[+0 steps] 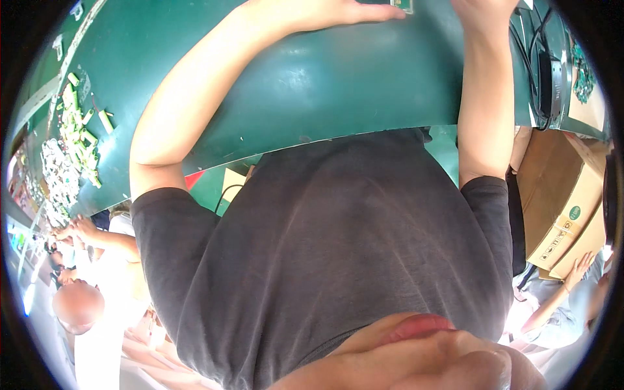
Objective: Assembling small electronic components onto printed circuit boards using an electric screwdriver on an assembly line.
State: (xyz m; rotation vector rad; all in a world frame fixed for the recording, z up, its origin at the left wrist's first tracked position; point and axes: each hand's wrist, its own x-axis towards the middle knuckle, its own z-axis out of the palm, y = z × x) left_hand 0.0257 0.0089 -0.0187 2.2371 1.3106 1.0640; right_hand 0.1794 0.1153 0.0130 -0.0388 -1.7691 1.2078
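My left hand [331,13] reaches in at the top of the head view, its thumb stretched to the right. The thumb tip lies against the lower edge of a small green circuit board [404,5], most of which is cut off by the upper edge. The other fingers of that hand are out of view. To the right of the board is my right hand [486,8], seen only from the wrist to the back of the hand. Its fingers, and whatever they may hold, fall beyond the upper edge.
The green table [325,84] spans my front. Green cylindrical cells [81,136] and small whitish parts [60,172] are heaped at left, near a co-worker's hands [81,227]. At right are a black adapter [551,84] with cables, green boards [582,75] and a cardboard box [552,188] touched by another person's hand [578,268].
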